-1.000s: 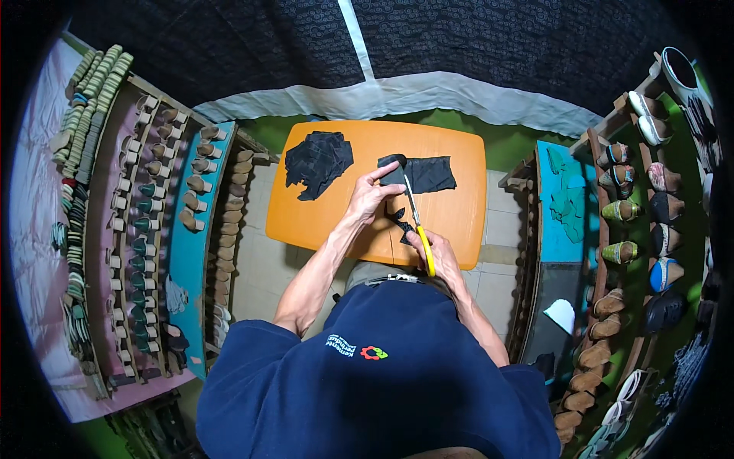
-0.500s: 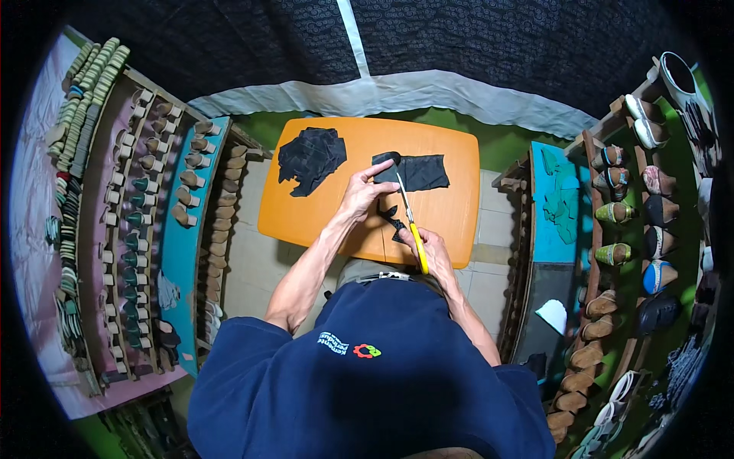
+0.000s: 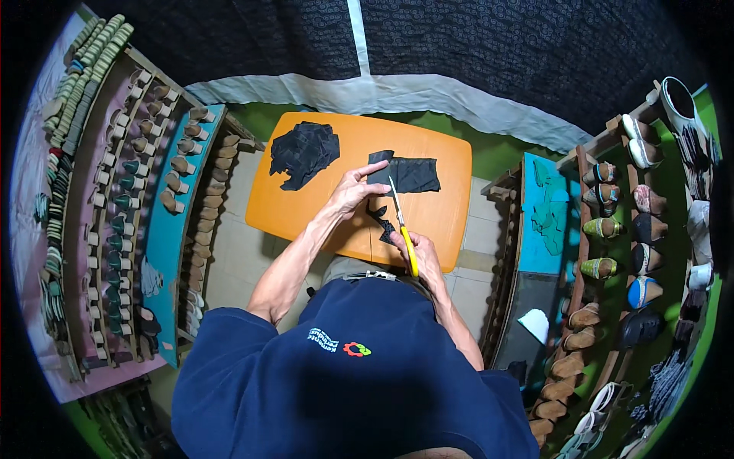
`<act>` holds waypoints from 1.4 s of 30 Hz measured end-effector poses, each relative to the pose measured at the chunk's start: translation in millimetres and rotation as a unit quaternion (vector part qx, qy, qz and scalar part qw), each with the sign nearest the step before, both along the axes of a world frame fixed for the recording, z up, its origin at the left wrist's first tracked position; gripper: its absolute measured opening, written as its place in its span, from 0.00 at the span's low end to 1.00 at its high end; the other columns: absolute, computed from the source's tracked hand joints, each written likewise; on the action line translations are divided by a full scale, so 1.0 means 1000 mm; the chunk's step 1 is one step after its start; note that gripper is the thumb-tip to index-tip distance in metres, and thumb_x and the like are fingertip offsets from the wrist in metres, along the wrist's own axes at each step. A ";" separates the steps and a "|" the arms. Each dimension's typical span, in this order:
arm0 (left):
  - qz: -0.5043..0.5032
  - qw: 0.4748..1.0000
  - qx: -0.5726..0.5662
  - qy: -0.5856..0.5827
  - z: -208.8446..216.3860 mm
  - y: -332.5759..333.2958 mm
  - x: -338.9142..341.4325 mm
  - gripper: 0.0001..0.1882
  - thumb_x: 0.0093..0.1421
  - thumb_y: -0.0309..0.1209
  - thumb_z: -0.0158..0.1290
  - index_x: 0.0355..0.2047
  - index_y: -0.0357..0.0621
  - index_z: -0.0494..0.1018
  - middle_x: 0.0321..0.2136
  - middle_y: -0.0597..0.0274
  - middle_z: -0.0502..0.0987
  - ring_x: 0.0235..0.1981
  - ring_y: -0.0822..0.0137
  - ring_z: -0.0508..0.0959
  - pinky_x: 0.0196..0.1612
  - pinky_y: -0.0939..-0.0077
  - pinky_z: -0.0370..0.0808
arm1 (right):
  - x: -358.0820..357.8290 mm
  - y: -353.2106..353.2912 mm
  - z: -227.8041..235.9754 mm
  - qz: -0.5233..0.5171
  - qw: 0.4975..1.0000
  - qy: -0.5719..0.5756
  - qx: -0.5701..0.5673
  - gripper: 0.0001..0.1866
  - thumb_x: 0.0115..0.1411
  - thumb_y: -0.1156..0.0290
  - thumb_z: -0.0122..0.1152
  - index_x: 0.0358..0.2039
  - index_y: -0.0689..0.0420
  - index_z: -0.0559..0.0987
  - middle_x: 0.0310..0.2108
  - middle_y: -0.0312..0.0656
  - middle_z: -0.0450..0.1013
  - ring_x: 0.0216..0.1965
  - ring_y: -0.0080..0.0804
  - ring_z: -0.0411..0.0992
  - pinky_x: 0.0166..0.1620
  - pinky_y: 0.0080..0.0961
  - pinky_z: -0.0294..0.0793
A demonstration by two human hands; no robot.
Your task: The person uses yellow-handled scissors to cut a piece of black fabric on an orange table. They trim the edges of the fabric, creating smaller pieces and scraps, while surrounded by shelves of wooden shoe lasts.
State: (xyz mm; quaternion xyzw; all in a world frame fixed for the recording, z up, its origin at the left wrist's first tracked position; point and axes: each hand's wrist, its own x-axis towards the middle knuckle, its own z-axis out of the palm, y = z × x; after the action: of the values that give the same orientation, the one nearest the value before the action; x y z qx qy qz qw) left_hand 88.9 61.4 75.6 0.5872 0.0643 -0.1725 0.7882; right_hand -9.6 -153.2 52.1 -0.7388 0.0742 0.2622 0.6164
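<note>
My right hand is closed round the yellow handles of a pair of scissors, whose metal blades point away from me up the table. The fingers of my left hand are closed on a piece of black fabric just beyond the blade tips. Behind them a flat rectangle of black fabric lies on the orange table. Small black offcuts sit between my hands, close to the scissors. Whether the blades are cutting into fabric is too small to tell.
A heap of black fabric lies at the table's far left. Racks of wooden shoe lasts stand to my left. Another rack of shoes and lasts is on my right, beside a blue shelf. A dark curtain hangs beyond the table.
The whole view has shifted slightly, moving the table a little left in the picture. The dark piece at my left fingertips has changed shape. Both hands keep their grips, and the scissors stay between them.
</note>
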 end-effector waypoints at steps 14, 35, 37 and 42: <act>0.029 0.999 -0.018 0.007 -0.008 0.000 -0.011 0.33 0.54 0.20 0.65 0.61 0.39 0.71 0.41 0.62 0.82 0.38 0.78 0.80 0.46 0.84 0.76 | 0.002 0.003 0.020 -0.005 1.000 0.018 0.016 0.26 0.59 0.44 0.67 0.21 0.55 0.77 0.13 0.26 0.61 0.15 0.15 0.57 0.19 0.21 0.51; -0.173 0.984 0.037 0.028 0.014 0.038 0.021 0.33 0.50 0.20 0.66 0.59 0.40 0.73 0.50 0.58 0.79 0.49 0.68 0.79 0.58 0.74 0.74 | 0.001 -0.016 0.021 0.068 0.995 0.059 0.031 0.25 0.59 0.44 0.66 0.19 0.51 0.73 0.13 0.25 0.59 0.14 0.15 0.56 0.18 0.21 0.53; -0.180 0.982 0.040 0.048 0.014 0.040 0.022 0.33 0.51 0.19 0.65 0.59 0.40 0.72 0.51 0.59 0.78 0.49 0.69 0.78 0.55 0.76 0.75 | -0.001 -0.017 0.020 0.071 0.993 0.074 0.052 0.26 0.60 0.43 0.65 0.20 0.51 0.73 0.13 0.25 0.60 0.13 0.15 0.56 0.17 0.21 0.55; -0.183 0.981 0.053 0.037 0.011 0.039 0.020 0.34 0.50 0.20 0.66 0.60 0.39 0.72 0.50 0.59 0.78 0.47 0.69 0.79 0.53 0.77 0.75 | -0.002 -0.017 0.014 0.086 0.990 0.084 0.076 0.26 0.61 0.42 0.62 0.21 0.51 0.72 0.12 0.26 0.60 0.12 0.16 0.58 0.16 0.20 0.60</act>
State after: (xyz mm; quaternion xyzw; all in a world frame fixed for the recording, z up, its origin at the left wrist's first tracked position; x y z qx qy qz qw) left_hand 108.6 100.3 86.5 0.6231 -0.0062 -0.3318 0.7083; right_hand -11.5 -170.1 66.3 -0.6687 0.0419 0.3800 0.6378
